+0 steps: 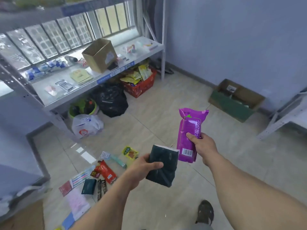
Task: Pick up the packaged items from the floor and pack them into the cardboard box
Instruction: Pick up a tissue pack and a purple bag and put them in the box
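My left hand (144, 168) grips a dark green tissue pack (163, 166) at mid-frame, held above the floor. My right hand (201, 143) holds a tall purple snack packet (188, 130) upright beside it. Several packaged items lie on the tiled floor at lower left: a red packet (106, 170), a small dark green pack (89, 186), a yellow-green packet (130, 152) and a toothbrush pack (81, 177). An open cardboard box with a green side (232, 106) stands on the floor by the far wall, right. Another open cardboard box (99, 55) sits on the shelf.
A metal shelf rack (69, 90) runs along the window at left, with a red basket (141, 87), a black bag (111, 100), a green bucket (83, 107) and a white plastic bag (86, 125) beneath. A second rack's leg (279, 120) is at right. My shoe (205, 211) shows at the bottom.
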